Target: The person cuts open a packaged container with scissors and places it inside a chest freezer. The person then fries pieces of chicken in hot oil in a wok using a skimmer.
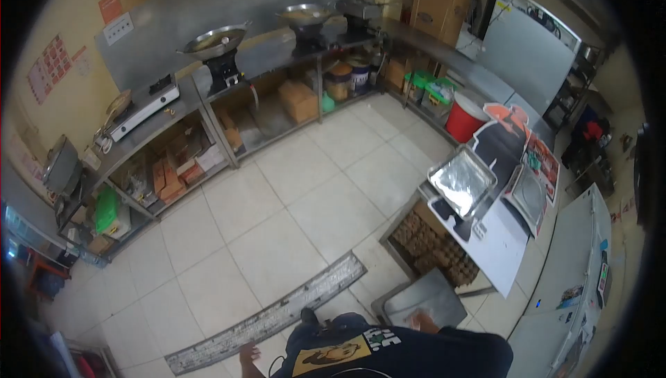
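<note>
My left hand (249, 352) hangs low at the bottom of the view, beside the dark shirt and over the tiled floor near the metal drain strip (270, 315). Its fingers look apart, with nothing visible in them. On the other side, my right hand (422, 320) is at the near edge of a grey metal lid or tray (427, 298). It is small and blurred, so its finger shape and any grip cannot be made out.
A table with a white top (496, 256) holds a foil-lined tray (463, 181); egg trays (433, 243) sit beneath it. A red bucket (464, 120) stands behind. Along the far wall, a metal counter (267, 66) carries woks (216, 42). White freezers (565, 267) stand right.
</note>
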The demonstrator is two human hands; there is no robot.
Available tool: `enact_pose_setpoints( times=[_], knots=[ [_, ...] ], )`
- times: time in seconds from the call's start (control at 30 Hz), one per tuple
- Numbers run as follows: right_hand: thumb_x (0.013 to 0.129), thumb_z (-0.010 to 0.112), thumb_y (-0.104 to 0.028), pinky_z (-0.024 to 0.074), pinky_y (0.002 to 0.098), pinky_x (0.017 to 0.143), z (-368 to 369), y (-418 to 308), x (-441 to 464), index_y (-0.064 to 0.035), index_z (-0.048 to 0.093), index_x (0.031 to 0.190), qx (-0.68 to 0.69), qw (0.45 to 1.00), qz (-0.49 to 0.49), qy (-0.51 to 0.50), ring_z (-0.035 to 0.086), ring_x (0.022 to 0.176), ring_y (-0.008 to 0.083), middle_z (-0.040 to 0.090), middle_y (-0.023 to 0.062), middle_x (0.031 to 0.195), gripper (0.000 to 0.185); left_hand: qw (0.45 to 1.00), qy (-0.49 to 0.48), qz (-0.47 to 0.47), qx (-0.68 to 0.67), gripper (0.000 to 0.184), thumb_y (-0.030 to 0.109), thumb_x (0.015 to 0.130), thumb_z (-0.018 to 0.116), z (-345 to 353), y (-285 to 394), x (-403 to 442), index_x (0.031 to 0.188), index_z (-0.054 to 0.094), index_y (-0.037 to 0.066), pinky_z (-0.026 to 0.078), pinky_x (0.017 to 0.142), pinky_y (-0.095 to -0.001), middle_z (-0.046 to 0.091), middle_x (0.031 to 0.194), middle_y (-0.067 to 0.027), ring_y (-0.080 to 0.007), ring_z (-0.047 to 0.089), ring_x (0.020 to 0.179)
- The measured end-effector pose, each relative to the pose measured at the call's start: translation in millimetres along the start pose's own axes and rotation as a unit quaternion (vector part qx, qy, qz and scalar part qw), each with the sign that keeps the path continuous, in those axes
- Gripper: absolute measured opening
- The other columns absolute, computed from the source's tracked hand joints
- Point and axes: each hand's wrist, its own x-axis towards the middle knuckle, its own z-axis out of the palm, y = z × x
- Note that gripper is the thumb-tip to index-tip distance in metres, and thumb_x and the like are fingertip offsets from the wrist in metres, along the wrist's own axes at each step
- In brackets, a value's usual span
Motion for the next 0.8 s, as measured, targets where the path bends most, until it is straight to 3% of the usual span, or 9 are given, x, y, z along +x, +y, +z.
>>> enact_pose_setpoints(
  times=[0.07,0.1,0.13,0.27,0.43,0.5,0.57,0.63,0.8],
  knots=[
    [0.085,0.053,-0.035,0.0491,0.0434,0.074,29.0,-22.7,-46.5,-0.0183,0.067,0.098,0.040,0.999,-0.013,0.022,0.061,0.091,0.0321,0.065,0.0143,0.098,0.025,0.895,0.014,0.196,0.400,0.027,0.027,0.086,0.059,34.1,87.8,118.4,0.092,0.059,0.001,0.055,0.049,-0.0384,0.061,0.067,-0.0096,-0.0264,0.065,0.062],
    [0.085,0.054,-0.034,0.0492,0.0436,0.073,45.0,-36.9,-51.9,-0.0179,0.067,0.098,0.060,0.998,-0.020,0.022,0.061,0.090,0.0320,0.065,0.0144,0.097,0.025,0.977,0.093,0.032,0.190,0.027,0.026,0.087,0.057,65.0,134.9,145.6,0.088,0.057,-0.001,0.053,0.044,-0.0367,0.061,0.069,-0.0120,-0.0248,0.063,0.056],
    [0.085,0.054,-0.034,0.0492,0.0439,0.072,61.8,-54.3,-53.7,-0.0175,0.066,0.098,0.077,0.996,-0.031,0.022,0.061,0.090,0.0320,0.065,0.0145,0.097,0.025,0.981,0.039,0.000,0.189,0.023,0.029,0.090,0.056,93.6,184.6,190.0,0.094,0.049,0.007,0.049,0.047,-0.0357,0.058,0.075,-0.0104,-0.0231,0.059,0.055],
    [0.085,0.054,-0.033,0.0493,0.0449,0.069,111.9,-153.2,-27.9,-0.0159,0.065,0.100,0.109,0.989,-0.100,0.012,0.062,0.086,0.0317,0.065,0.0149,0.095,0.025,0.968,-0.042,0.091,0.232,0.028,0.030,0.087,0.062,268.5,345.9,263.4,0.101,0.052,0.008,0.049,0.045,-0.0321,0.062,0.078,-0.0101,-0.0190,0.059,0.056],
    [0.085,0.054,-0.032,0.0495,0.0462,0.066,131.4,-326.9,25.2,-0.0140,0.064,0.102,0.078,0.981,-0.175,-0.010,0.062,0.082,0.0314,0.065,0.0153,0.093,0.026,0.927,-0.171,0.129,0.309,0.029,0.029,0.085,0.065,458.4,433.3,343.5,0.102,0.056,0.008,0.050,0.049,-0.0298,0.064,0.080,-0.0077,-0.0173,0.062,0.061],
    [0.086,0.054,-0.031,0.0496,0.0467,0.064,126.7,-403.0,51.6,-0.0132,0.063,0.102,0.058,0.977,-0.202,-0.021,0.062,0.081,0.0313,0.065,0.0155,0.092,0.026,0.853,-0.371,0.160,0.331,0.031,0.030,0.086,0.063,492.2,433.1,415.7,0.106,0.057,0.008,0.052,0.054,-0.0316,0.065,0.085,-0.0073,-0.0184,0.064,0.067],
    [0.086,0.054,-0.030,0.0497,0.0473,0.063,115.4,-475.4,79.0,-0.0124,0.063,0.103,0.055,0.973,-0.220,-0.030,0.063,0.079,0.0312,0.065,0.0157,0.091,0.027,0.875,-0.306,0.041,0.374,0.038,0.038,0.087,0.059,527.3,467.8,394.0,0.110,0.057,0.008,0.055,0.064,-0.0368,0.066,0.097,-0.0080,-0.0209,0.066,0.078],
    [0.086,0.054,-0.030,0.0497,0.0478,0.061,101.5,-538.3,99.4,-0.0116,0.062,0.104,0.070,0.970,-0.229,-0.036,0.063,0.077,0.0310,0.066,0.0159,0.091,0.027,0.833,-0.229,-0.033,0.502,0.042,0.043,0.088,0.056,543.6,491.1,400.4,0.112,0.057,0.008,0.055,0.066,-0.0368,0.066,0.102,-0.0083,-0.0218,0.066,0.081],
    [0.086,0.054,-0.028,0.0499,0.0491,0.058,33.2,-652.8,214.4,-0.0096,0.061,0.105,0.253,0.923,-0.266,-0.113,0.063,0.073,0.0307,0.066,0.0164,0.089,0.028,0.903,-0.081,-0.116,0.406,0.045,0.043,0.091,0.053,520.0,532.9,438.9,0.117,0.056,0.007,0.055,0.068,-0.0386,0.066,0.108,-0.0081,-0.0221,0.067,0.084]
  ],
)
